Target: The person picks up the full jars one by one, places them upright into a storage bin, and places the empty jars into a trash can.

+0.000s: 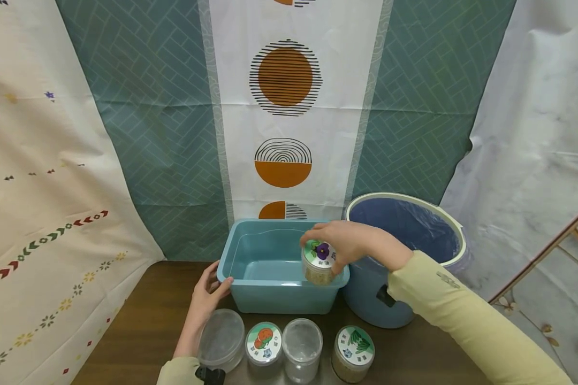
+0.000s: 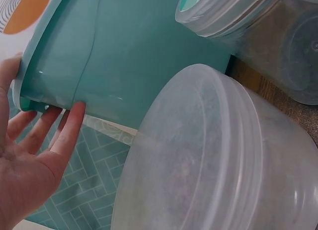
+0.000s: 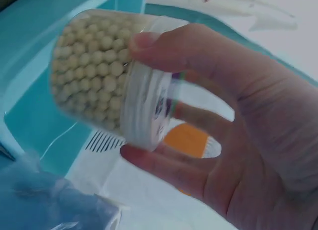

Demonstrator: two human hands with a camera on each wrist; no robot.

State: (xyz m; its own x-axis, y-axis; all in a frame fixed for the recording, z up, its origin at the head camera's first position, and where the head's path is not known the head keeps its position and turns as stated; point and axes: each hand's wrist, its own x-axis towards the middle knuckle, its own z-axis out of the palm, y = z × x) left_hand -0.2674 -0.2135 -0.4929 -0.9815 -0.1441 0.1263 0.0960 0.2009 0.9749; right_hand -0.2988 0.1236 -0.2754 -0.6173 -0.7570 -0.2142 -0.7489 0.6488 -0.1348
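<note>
Right hand (image 1: 348,243) held the flower-lidded jar (image 1: 318,274) at the near rim of the blue tub (image 1: 284,299).
Its grip pinched the jar around the lid; jar hung below, long axis roughly upright, toward the tub's right end. Left hand (image 1: 206,294), farther off, grasped the tub's near left corner. I could not tell whether jar and rim touched. The jar hid part of the tub's inside; the left wrist view cut the tub off.

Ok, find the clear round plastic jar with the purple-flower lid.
In the head view, that jar is in the right hand, by the near-right rim of the teal rectangular plastic basin.
</note>
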